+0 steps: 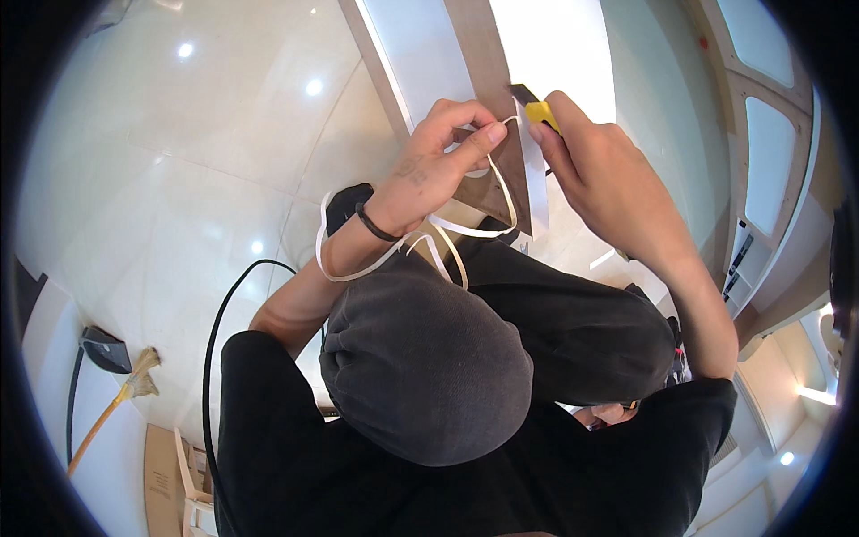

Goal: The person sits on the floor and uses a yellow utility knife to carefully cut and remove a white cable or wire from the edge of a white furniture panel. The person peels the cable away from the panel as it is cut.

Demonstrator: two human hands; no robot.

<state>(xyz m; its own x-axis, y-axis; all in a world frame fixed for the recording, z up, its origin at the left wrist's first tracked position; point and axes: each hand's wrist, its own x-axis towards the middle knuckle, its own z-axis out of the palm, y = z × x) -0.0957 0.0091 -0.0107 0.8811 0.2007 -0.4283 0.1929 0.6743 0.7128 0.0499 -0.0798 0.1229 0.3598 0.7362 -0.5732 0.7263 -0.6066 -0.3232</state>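
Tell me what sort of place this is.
Probably an indoor room or workshop where fitting work goes on: a glossy tiled floor, a broom beside a dustpan, and a yellow-handled tool in the right hand.

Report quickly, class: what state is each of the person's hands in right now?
Left hand: closed, thumb and finger pinching a thin, flexible whitish strip.
Right hand: closed, holding a yellow-handled cutter with a dark, flat blade.
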